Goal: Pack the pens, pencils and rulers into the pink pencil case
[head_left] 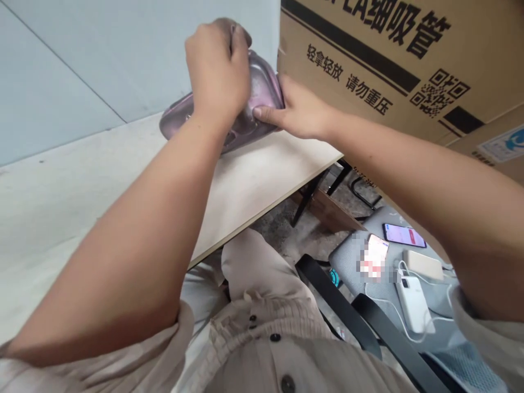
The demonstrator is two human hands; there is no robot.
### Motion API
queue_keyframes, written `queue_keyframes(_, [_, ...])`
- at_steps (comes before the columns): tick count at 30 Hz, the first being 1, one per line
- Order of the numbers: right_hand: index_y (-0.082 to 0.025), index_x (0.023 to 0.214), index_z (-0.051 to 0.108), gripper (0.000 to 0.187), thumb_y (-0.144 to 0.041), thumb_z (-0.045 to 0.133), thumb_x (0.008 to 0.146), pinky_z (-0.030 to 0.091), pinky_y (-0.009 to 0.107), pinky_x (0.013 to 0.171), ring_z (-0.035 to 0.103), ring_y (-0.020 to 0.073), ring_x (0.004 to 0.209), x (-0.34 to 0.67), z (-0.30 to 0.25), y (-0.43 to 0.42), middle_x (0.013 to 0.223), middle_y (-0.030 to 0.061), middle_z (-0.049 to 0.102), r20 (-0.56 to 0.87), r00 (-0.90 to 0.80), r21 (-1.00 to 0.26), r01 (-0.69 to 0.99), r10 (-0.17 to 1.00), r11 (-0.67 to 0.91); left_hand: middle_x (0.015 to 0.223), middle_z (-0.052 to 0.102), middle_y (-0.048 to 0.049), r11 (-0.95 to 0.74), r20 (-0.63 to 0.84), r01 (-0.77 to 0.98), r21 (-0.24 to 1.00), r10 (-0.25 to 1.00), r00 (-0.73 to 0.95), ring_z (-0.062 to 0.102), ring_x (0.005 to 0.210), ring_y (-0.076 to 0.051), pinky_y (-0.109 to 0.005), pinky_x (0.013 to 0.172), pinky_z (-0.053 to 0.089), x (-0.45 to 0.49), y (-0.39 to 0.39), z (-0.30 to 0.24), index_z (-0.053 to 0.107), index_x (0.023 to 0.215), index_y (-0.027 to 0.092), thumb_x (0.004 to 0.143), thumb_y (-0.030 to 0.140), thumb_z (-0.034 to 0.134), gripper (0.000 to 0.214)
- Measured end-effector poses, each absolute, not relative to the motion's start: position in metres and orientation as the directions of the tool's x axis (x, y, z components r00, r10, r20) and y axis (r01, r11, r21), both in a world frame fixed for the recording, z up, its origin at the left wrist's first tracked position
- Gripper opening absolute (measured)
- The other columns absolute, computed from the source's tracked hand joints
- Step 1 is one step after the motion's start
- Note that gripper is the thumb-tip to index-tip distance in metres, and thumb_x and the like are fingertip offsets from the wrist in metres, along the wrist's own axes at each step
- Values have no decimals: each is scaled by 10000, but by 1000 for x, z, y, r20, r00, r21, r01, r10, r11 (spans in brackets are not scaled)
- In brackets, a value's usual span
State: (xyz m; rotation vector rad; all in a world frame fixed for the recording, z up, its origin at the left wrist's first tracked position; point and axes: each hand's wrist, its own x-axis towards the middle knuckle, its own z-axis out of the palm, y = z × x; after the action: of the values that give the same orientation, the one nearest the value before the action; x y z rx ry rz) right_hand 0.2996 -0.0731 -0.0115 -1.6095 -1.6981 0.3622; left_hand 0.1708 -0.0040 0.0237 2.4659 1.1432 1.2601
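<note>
A shiny mauve-purple bag (pixel 260 101) with a glossy, mottled surface lies tilted at the far edge of a pale wooden tabletop (pixel 254 185). My left hand (pixel 216 68) grips it from above, its fingers curled over the top and covering the middle. My right hand (pixel 298 109) holds the bag's right end, with the thumb pressed onto its front and the fingers hidden behind it. A small metal fitting (pixel 189 117) shows on the bag's left part.
A large printed cardboard box (pixel 368 60) stands right of the bag, next to a pale blue wall (pixel 82 60). Below the table's edge, a grey chair seat (pixel 352 262) holds two phones, two white power banks and cables. Black chair frame bars cross below.
</note>
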Motion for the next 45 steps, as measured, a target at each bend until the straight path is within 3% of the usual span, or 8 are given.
queue_keyframes(7, [-258,956,493,327,-432,658,734,556,356,655,618,201,849,295,-24,-75,919,10,625,203,74,-855,499,976,140,891,632,-22,-646,568,673,361,724,391,590,941,-181,-395,856,434,133,0,3,604,931,128,946,388,228,457])
queue_keyframes(10, [-239,939,507,291,-414,645,753,569,376,657,627,200,833,304,-20,-78,916,19,618,178,90,-885,450,980,119,1004,599,-34,-673,484,677,297,718,501,541,1022,-256,-501,880,411,106,-7,-12,501,1139,194,929,496,219,464])
queue_keyframes(14, [-195,932,499,313,-480,546,810,581,423,643,631,203,805,324,-17,-83,895,42,600,132,237,-913,406,962,25,1303,413,-63,-724,312,616,310,690,653,416,1151,-329,-522,939,394,70,-26,-42,167,1402,308,757,640,473,787])
queue_keyframes(19, [-157,910,485,325,-450,569,799,591,395,583,625,178,753,321,-28,-72,915,68,585,36,402,-914,383,915,-132,1344,299,-95,-736,191,607,299,670,717,388,1163,-349,-459,968,365,43,-41,-68,149,1426,269,602,592,652,1018])
queue_keyframes(26, [-150,931,518,281,-411,518,830,560,358,551,626,194,708,216,-59,-30,868,96,595,-37,313,-881,437,949,-179,1191,383,-152,-561,109,819,119,827,551,431,1109,-355,-420,909,355,-38,-66,-58,223,1409,200,665,627,576,928])
queue_keyframes(31, [-152,1071,522,366,-430,494,835,514,394,787,589,233,953,97,-73,6,1064,137,604,48,126,-831,555,991,-30,1150,424,-182,-377,133,925,-38,916,379,455,1049,-349,-412,852,340,-124,-98,-53,239,1401,184,716,664,493,874])
queue_keyframes(37, [-83,1268,447,551,-443,425,852,350,418,988,498,268,1147,-41,-79,30,1259,188,524,99,-64,-719,685,993,116,1111,462,-187,-157,178,985,-76,970,168,467,999,-330,-403,830,321,-216,-128,-59,254,1397,153,744,697,401,862])
queue_keyframes(45, [-69,1264,450,513,-392,373,873,363,447,954,516,293,1119,-135,-82,45,1210,201,556,149,-183,-613,754,972,236,1084,498,-197,-89,247,993,-83,963,107,462,1026,-327,-440,902,280,-274,-136,-66,298,1384,114,787,677,337,821])
